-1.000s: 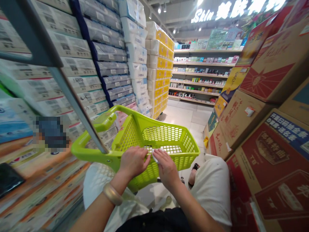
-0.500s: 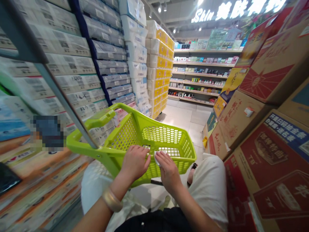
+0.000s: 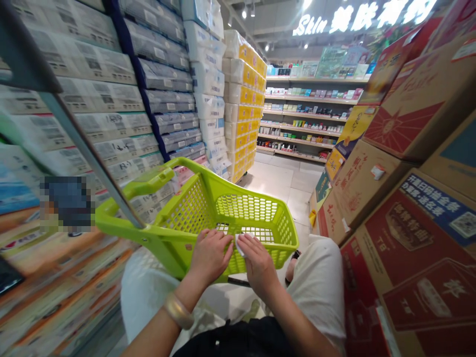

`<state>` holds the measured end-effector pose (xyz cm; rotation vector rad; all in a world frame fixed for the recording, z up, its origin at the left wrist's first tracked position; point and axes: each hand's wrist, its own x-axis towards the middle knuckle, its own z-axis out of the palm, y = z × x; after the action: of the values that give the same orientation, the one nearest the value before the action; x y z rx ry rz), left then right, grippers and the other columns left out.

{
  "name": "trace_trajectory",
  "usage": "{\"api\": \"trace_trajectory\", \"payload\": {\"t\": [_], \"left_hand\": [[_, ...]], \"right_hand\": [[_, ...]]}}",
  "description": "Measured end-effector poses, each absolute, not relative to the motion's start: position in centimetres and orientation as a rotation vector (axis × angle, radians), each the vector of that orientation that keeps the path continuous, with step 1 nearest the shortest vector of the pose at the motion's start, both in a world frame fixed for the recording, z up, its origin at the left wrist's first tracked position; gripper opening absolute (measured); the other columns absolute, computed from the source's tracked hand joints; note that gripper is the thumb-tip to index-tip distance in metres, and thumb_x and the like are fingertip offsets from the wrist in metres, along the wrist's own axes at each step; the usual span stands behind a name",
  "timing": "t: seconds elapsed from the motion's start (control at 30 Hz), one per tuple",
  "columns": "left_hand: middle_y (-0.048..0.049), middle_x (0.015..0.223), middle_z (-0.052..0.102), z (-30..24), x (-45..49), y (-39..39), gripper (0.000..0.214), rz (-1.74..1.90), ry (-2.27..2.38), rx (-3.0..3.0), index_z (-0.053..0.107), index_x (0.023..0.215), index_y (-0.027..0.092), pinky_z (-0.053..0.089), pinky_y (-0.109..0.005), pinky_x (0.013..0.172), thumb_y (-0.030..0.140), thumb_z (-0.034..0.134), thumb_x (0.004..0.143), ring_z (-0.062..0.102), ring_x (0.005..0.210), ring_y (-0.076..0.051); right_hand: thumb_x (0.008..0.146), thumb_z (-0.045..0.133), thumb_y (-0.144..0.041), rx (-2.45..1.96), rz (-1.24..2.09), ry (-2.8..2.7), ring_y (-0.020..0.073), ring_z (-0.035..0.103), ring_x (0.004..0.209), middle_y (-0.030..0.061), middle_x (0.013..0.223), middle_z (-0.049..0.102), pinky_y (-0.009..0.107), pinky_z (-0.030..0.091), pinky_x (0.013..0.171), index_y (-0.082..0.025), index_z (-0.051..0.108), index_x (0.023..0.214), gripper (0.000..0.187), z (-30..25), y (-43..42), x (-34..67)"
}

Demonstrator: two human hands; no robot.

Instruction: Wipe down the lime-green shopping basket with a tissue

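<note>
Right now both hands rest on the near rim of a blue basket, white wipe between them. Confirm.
Wrong colour: the head view shows a lime-green basket. Left hand and right hand rest on its near rim, white wipe between them.

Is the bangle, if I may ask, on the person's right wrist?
No, the bangle circles the wrist of the left hand; the right hand has a bare wrist.

Bright ceiling spotlights (image 3: 243, 12) and a glaring lit sign (image 3: 357, 17); edges bend and blur, centre stays sharp.
</note>
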<state>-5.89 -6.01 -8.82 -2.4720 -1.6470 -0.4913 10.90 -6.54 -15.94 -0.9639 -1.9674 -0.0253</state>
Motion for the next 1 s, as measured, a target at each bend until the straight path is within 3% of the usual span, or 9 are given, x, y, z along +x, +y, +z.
{"api": "trace_trajectory", "payload": {"t": [0.23, 0.4, 0.67, 1.0], "left_hand": [[-0.0031, 0.083, 0.069, -9.7, -5.7, -5.8, 0.02, -0.619, -1.589, -2.418, 0.069, 0.091, 0.024, 0.035, -0.043, 0.09, 0.029, 0.05, 0.091, 0.059, 0.087, -0.024], [-0.0028, 0.083, 0.069, -9.8, -5.6, -5.9, 0.019, -0.604, -1.585, -2.409, 0.069, 0.092, 0.024, 0.035, -0.042, 0.088, 0.028, 0.05, 0.091, 0.059, 0.088, -0.024], [-0.0016, 0.084, 0.069, -9.9, -5.7, -6.1, 0.018, -0.621, -1.586, -2.411, 0.068, 0.092, 0.024, 0.033, -0.043, 0.089, 0.028, 0.051, 0.091, 0.059, 0.088, -0.024], [-0.0017, 0.084, 0.068, -9.9, -5.8, -6.1, 0.017, -0.627, -1.565, -2.404, 0.068, 0.092, 0.025, 0.033, -0.042, 0.089, 0.027, 0.051, 0.091, 0.059, 0.088, -0.023]], "right_hand": [[0.088, 0.04, -0.005, -1.196, -0.101, -1.789, 0.0239, 0.06, 0.122, 0.0105, 0.126, 0.067, 0.048, 0.048, 0.106, -0.019, 0.063, 0.127, 0.047, -17.1, -6.9, 13.5], [0.089, 0.04, -0.005, -1.019, -0.046, -1.928, 0.0203, 0.057, 0.126, 0.0066, 0.13, 0.065, 0.044, 0.046, 0.109, -0.023, 0.058, 0.132, 0.051, -16.1, -6.8, 10.3], [0.089, 0.041, -0.006, -1.134, -0.076, -1.809, 0.022, 0.056, 0.127, 0.0082, 0.13, 0.064, 0.046, 0.045, 0.109, -0.022, 0.059, 0.132, 0.049, -17.8, -7.6, 15.1], [0.088, 0.041, -0.005, -0.988, -0.025, -1.949, 0.0197, 0.056, 0.127, 0.0066, 0.131, 0.064, 0.044, 0.046, 0.108, -0.023, 0.057, 0.134, 0.052, -16.0, -7.1, 11.3]]}}
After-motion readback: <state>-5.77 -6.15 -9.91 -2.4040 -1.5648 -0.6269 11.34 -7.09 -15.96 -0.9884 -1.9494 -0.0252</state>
